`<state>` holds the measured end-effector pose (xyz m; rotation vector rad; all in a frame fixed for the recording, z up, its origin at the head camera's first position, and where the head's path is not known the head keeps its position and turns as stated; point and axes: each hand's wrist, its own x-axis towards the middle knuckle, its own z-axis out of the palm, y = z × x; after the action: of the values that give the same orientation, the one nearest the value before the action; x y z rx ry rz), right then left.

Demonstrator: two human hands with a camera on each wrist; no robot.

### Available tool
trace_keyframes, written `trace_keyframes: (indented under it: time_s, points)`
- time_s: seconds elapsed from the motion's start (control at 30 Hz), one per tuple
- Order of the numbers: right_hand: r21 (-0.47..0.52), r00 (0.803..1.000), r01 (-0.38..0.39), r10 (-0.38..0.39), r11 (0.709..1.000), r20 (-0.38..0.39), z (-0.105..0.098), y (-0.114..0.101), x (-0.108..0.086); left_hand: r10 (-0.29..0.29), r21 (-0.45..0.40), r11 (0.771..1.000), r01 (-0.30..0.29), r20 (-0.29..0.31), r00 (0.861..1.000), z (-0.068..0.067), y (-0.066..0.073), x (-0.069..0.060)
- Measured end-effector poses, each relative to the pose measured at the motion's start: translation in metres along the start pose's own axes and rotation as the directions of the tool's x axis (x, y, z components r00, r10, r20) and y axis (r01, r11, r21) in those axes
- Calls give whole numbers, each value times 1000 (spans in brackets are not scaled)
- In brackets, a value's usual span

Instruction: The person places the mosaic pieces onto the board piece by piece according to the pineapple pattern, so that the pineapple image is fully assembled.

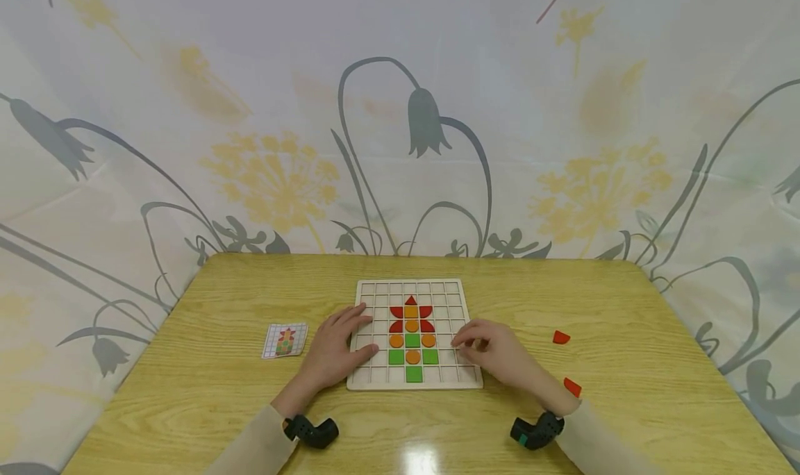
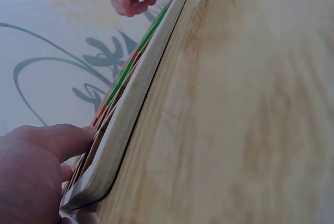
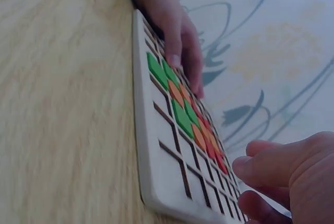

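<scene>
A pale wooden grid board [image 1: 375, 376] lies on the table, with coloured pieces set in its middle cells. Red pieces, including a triangle [image 1: 410, 300], sit at the top around an orange square [image 1: 410, 312]. Below them, orange discs [image 1: 413, 357] alternate with green squares [image 1: 414, 374]. My left hand [image 1: 335, 346] rests on the board's left side, fingers spread and thumb [image 2: 70, 139] lying over the rim. At the right edge hovers my right hand [image 1: 496, 350], its fingers loosely bent; between thumb and fingertips I see nothing held in the right wrist view.
Two loose red pieces, one farther back [image 1: 561, 337] and one nearer [image 1: 572, 387], lie right of the board. A small picture card [image 1: 270, 343] showing a similar coloured figure lies to the left. Behind the wooden table [image 1: 250, 280] hangs a flowered cloth [image 1: 387, 183].
</scene>
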<state>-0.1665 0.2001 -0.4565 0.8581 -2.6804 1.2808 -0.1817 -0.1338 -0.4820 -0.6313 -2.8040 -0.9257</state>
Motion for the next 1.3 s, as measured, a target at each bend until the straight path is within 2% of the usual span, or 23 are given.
trace_keyframes:
  time_s: [0.1, 0.27, 0.4, 0.57, 0.73, 0.97, 1.17, 1.3]
  points:
    - [-58, 996, -34, 29, 998, -90, -18, 14, -8, -4, 0, 1000, 4, 4, 1000, 0, 1, 0]
    - [-149, 974, -147, 118, 978, -193, -50, 36, -26, -8, -3, 1000, 8, 4, 1000, -1, 2, 0]
    - [-220, 961, -211, 161, 952, -227, -75, 48, -38, -7, -4, 1000, 7, 2, 1000, -1, 2, 0]
    - [-251, 950, -267, 211, 930, -229, -96, 60, -50, -3, 5, 1000, 3, -1, 1000, -2, 2, 0]
    - [-234, 943, -305, 258, 923, -211, -103, 68, -57, -8, 12, 1000, 8, 6, 1000, -2, 3, 0]
    - [-229, 934, -337, 293, 913, -206, -99, 72, -61, -13, 3, 1000, 12, 10, 1000, -2, 3, 0]
    - [-259, 939, -323, 273, 910, -211, -100, 75, -63, -10, 9, 1000, 10, 10, 1000, -1, 2, 0]
    - [-264, 952, -295, 260, 918, -161, -104, 76, -64, -8, 7, 1000, 8, 11, 1000, -2, 1, 0]
